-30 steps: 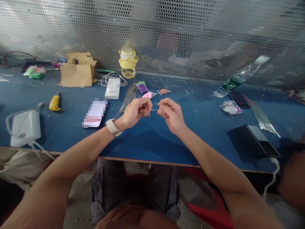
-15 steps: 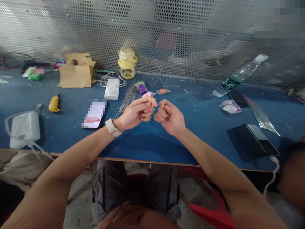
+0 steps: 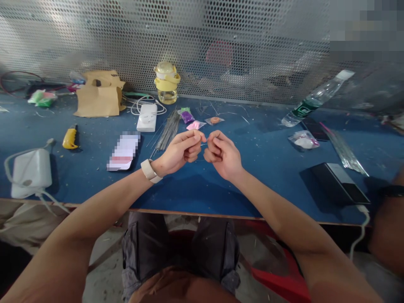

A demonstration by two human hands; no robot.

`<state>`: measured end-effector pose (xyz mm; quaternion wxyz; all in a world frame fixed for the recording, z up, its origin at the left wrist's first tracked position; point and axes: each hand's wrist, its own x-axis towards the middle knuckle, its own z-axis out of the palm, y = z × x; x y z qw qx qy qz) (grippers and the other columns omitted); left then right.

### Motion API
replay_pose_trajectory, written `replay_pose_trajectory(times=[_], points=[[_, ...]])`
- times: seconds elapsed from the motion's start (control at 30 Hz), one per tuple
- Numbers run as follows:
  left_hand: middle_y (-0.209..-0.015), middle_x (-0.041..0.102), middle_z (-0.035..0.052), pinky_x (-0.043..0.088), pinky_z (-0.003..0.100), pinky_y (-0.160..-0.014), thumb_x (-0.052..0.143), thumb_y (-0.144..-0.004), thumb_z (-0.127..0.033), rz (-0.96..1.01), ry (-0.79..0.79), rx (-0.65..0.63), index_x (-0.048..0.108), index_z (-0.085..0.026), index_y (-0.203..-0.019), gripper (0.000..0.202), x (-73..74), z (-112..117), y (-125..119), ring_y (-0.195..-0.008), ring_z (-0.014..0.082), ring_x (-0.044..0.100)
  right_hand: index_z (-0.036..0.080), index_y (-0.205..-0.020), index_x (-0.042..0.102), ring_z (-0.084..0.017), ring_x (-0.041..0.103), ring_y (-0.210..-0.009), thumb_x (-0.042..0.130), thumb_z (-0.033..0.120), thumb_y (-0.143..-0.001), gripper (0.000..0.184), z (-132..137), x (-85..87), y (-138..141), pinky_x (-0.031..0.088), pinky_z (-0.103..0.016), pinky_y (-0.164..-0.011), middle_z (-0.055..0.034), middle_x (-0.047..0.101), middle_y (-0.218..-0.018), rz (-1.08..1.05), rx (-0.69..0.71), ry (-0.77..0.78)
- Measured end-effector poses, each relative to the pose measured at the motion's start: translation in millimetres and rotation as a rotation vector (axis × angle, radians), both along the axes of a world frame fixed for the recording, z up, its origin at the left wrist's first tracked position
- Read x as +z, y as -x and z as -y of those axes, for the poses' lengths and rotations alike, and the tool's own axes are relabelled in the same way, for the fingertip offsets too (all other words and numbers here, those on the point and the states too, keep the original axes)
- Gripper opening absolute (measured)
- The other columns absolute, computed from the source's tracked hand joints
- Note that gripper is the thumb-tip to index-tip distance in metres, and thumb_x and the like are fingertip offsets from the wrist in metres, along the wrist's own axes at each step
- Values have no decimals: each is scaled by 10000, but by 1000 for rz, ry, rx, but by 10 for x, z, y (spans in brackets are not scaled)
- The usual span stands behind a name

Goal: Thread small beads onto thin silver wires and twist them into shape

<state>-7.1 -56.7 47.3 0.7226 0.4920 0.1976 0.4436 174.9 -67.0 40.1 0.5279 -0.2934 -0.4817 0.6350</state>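
Note:
My left hand (image 3: 183, 148), with a pale band on its wrist, is closed in a pinch above the blue table. Facing it, my right hand (image 3: 224, 156) is closed too, its fingers curled and its thumb against the index finger. A short stretch of thin metal wire (image 3: 203, 144) shows in the narrow gap between the two hands; the fingers hide the rest. Just beyond my left hand lies a bundle of straight grey wires (image 3: 169, 129). Small packets of pink (image 3: 195, 125), purple (image 3: 187, 117) and orange (image 3: 215, 120) soft material lie behind the hands.
To the left are a phone (image 3: 124, 152), a yellow cutter (image 3: 70, 139), white power banks (image 3: 147, 118) and a brown paper bag (image 3: 97, 101). A yellow-lidded cup (image 3: 167, 84) stands by the perforated metal screen (image 3: 189, 46). Rightward are a tilted water bottle (image 3: 315, 101) and a dark box-like device (image 3: 339, 183).
My fingertips have come slightly closer together. The wire tip that stuck up at my left thumb no longer shows there. The view has shifted slightly.

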Motion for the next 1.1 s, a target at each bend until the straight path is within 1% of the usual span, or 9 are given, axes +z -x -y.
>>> replay_pose_trajectory(times=[0.07, 0.13, 0.23, 0.4, 0.57, 0.67, 0.77, 0.93, 1.1], points=[[-629, 316, -104, 223, 198, -475, 822, -985, -449, -3, 6, 14, 579, -196, -817, 389, 7, 3, 2, -502, 54, 239, 260, -870, 581, -63, 208, -446, 789, 480, -892, 303, -9, 3, 0, 207, -300, -533, 133, 290, -601, -10, -18, 0], [-634, 311, -99, 219, 199, -475, 800, -989, -427, -19, 11, 18, 472, -207, -734, 471, 21, 9, 5, -503, 47, 239, 249, -760, 522, -58, 216, -451, 770, 456, -905, 354, -9, 14, 0, 200, -306, -540, 122, 277, -600, -27, -23, -1], [-627, 295, -102, 197, 201, -477, 810, -963, -402, -72, 1, 29, 420, -211, -698, 508, 48, 25, 5, -504, 41, 227, 237, -649, 412, -55, 219, -464, 733, 386, -883, 424, 6, 27, 6, 195, -313, -550, 106, 271, -589, -19, -12, -6], [-609, 258, -112, 185, 205, -483, 875, -900, -435, -112, -38, 37, 360, -226, -669, 603, 75, 57, -27, -503, 36, 222, 246, -614, 355, -61, 207, -478, 701, 316, -803, 400, 28, 23, 19, 179, -318, -556, 106, 231, -561, 35, -52, -7], [-613, 278, -101, 195, 218, -490, 859, -929, -462, -91, -45, 27, 366, -222, -668, 607, 44, 54, -35, -510, 42, 231, 245, -630, 332, -67, 190, -484, 690, 356, -836, 427, 6, 20, 10, 177, -326, -552, 100, 225, -582, 10, -59, 3], [-631, 304, -87, 195, 227, -489, 809, -964, -436, -62, -9, 32, 392, -217, -675, 553, 10, 28, -18, -515, 50, 243, 241, -621, 302, -76, 174, -489, 663, 385, -874, 464, -11, 10, 2, 190, -332, -546, 89, 216, -588, -25, -48, 34], [-660, 341, -72, 196, 231, -500, 788, -968, -408, -57, 8, 20, 436, -205, -684, 496, -11, 6, -9, -528, 52, 262, 235, -597, 269, -74, 168, -487, 660, 368, -867, 494, -14, -7, 3, 186, -336, -545, 81, 218, -587, -51, -43, 34], [-650, 280, -87, 190, 227, -513, 886, -912, -463, -60, 11, 39, 405, -205, -661, 600, -7, 2, -22, -533, 44, 252, 236, -593, 258, -70, 176, -488, 708, 375, -844, 534, -1, -32, 21, 179, -335, -550, 86, 208, -586, -21, -69, 3], [-623, 314, -91, 182, 231, -509, 979, -835, -505, -64, -15, 70, 459, -199, -668, 625, 1, 1, -33, -527, 41, 248, 233, -604, 336, -73, 214, -477, 693, 385, -926, 504, -11, -44, 24, 204, -323, -554, 81, 258, -605, -58, -48, -4]])
